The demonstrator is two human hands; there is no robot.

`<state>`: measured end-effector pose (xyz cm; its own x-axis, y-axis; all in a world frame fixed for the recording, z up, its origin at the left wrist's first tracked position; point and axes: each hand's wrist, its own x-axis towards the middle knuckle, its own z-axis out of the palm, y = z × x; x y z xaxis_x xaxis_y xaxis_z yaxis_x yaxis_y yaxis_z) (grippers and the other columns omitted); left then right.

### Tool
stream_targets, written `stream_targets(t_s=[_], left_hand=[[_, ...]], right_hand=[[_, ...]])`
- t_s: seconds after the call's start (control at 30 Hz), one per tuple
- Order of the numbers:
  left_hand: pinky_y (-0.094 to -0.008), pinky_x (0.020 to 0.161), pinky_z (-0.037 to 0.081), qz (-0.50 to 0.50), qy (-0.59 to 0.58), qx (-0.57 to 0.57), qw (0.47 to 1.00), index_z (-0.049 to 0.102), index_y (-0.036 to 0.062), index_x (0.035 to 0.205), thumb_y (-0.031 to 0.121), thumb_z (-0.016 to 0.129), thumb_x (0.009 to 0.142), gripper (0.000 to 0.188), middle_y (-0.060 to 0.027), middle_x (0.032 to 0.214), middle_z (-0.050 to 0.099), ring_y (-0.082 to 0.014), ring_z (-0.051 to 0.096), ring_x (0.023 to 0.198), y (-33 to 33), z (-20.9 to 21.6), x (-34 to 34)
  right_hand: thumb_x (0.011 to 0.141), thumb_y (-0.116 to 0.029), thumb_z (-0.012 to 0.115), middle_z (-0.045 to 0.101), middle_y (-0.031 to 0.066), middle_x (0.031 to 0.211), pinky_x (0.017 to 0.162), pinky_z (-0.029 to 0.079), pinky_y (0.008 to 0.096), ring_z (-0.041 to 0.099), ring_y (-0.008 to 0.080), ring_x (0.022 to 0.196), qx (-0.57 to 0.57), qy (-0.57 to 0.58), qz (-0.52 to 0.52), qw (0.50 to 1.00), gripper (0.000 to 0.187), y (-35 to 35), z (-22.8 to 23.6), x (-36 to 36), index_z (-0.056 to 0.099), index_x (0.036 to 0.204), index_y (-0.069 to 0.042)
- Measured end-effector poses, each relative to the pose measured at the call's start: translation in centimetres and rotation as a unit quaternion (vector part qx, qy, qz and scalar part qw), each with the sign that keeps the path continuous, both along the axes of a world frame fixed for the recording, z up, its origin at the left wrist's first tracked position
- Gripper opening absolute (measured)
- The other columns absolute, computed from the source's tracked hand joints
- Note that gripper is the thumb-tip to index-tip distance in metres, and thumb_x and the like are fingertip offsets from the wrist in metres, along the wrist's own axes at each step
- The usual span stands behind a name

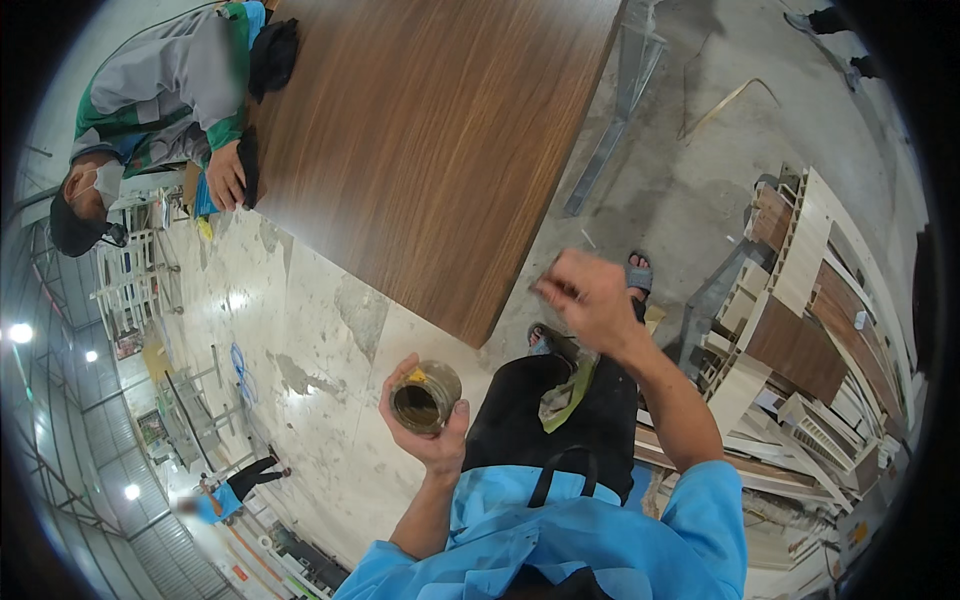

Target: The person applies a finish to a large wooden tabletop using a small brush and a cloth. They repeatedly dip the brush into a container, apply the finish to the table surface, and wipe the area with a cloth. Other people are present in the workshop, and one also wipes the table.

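A small round open can (445, 376) with dark stuff inside and a yellow mark near its rim sits in my left hand (432, 440), fingers and thumb wrapped around it. My right hand (592, 300) is raised at the near right edge of a brown wood-grain panel (420, 150), apart from it. Its fingers are pinched together, and what they hold, if anything, is too small and blurred to name. Below my right wrist a green and grey strip of cloth (568, 400) hangs against my dark trousers. The panel's near corner lies between my two hands.
A masked person (150, 120) in a grey and green jacket leans on the panel's far left edge. Stacked boards and offcuts (800, 350) lie at right. A metal channel (600, 165) lies on the floor beside the panel. Another person (240, 490) is in the background at lower left.
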<state>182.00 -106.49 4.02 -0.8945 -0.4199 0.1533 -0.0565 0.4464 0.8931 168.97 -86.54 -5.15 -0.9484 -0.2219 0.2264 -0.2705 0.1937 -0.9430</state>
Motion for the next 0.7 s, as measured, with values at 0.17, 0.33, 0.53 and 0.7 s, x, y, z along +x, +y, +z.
stream_targets(t_s=[0.17,0.33,0.53,0.7], left_hand=[[-0.0366,0.099,0.048,0.001,0.005,-0.003,1.0,0.036,-0.0058,0.136,0.018,0.081,0.075,0.08,-0.0206,0.135,0.051,-0.0264,0.055,0.116,0.3,0.2,-0.2],[-0.0364,0.099,0.048,0.005,0.004,-0.002,1.0,0.036,-0.006,0.136,0.018,0.081,0.074,0.08,-0.0208,0.135,0.05,-0.0265,0.055,0.116,0.9,0.4,-0.7],[-0.0376,0.1,0.047,0.008,0.002,0.013,1.0,0.035,-0.006,0.136,0.019,0.081,0.074,0.081,-0.022,0.134,0.05,-0.0278,0.054,0.118,2.0,0.5,-1.4],[-0.0416,0.105,0.044,-0.009,0.014,0.013,1.0,0.034,-0.0049,0.137,0.019,0.081,0.074,0.081,-0.0245,0.134,0.049,-0.0315,0.052,0.123,3.5,0.3,-2.0]], right_hand=[[0.082,-0.011,0.074,0.058,0.0119,0.077,0.059,0.045,0.0375,0.058,0.0319,0.068,-0.012,-0.023,-0.048,0.999,0.014,1.1,1.0,-2.2,0.063,0.083,-0.003],[0.081,-0.011,0.075,0.057,0.0112,0.077,0.06,0.045,0.038,0.059,0.0311,0.069,0.014,0.03,0.025,0.999,0.014,1.0,0.6,-1.7,0.063,0.083,-0.003],[0.077,-0.012,0.076,0.055,0.0097,0.075,0.06,0.046,0.0401,0.059,0.03,0.071,0.035,0.029,0.001,0.999,0.018,2.2,0.9,-3.3,0.06,0.08,-0.005],[0.078,-0.004,0.075,0.053,0.0113,0.072,0.059,0.044,0.0378,0.057,0.0294,0.067,0.022,0.058,0.004,0.998,0.014,2.8,1.0,-5.0,0.062,0.082,-0.002]])
